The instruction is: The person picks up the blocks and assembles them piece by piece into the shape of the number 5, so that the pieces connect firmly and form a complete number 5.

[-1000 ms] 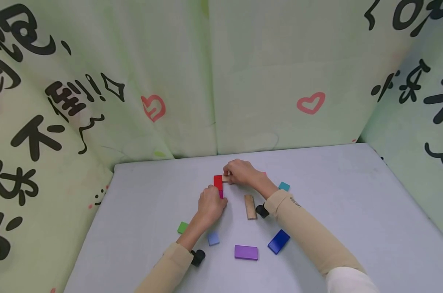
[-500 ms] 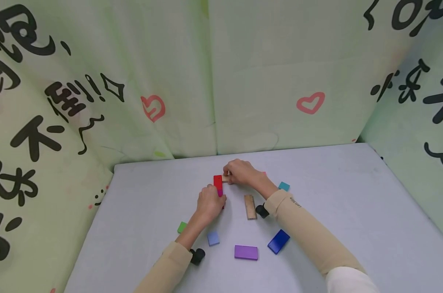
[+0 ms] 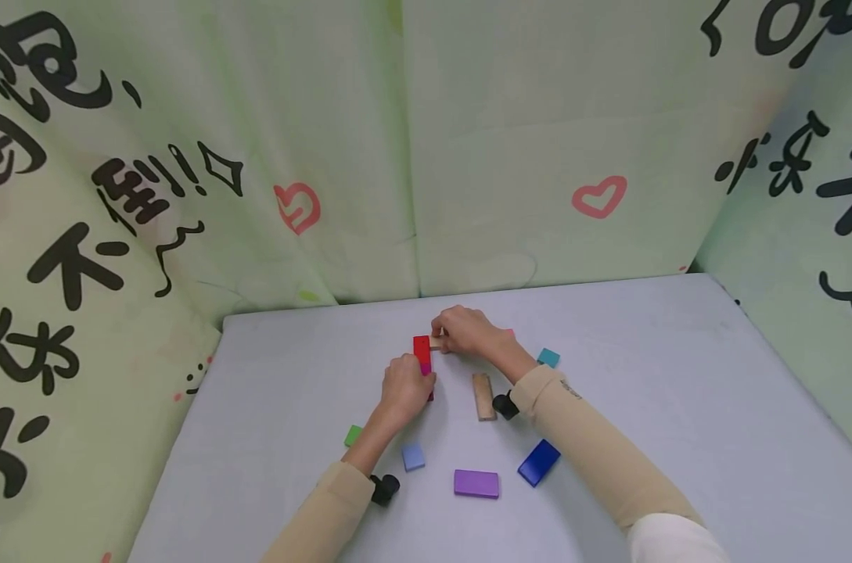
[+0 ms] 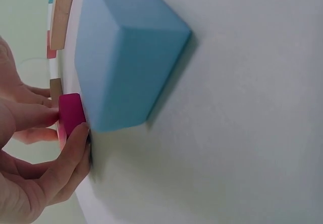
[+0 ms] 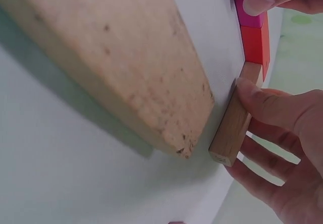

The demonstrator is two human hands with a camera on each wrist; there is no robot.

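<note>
Our left arm (image 3: 323,508) and right arm (image 3: 602,450) extended forward and converging, our left hand (image 3: 407,389) in a pinching grip, our right hand (image 3: 465,331) farther forward, likewise pinching, its thumb (image 5: 275,104) set opposite its bent fingers (image 5: 260,183), hands near each other

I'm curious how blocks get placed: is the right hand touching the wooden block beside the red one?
Touching: the right wrist view shows the right hand with its thumb tip against the side of that wooden block.
</note>
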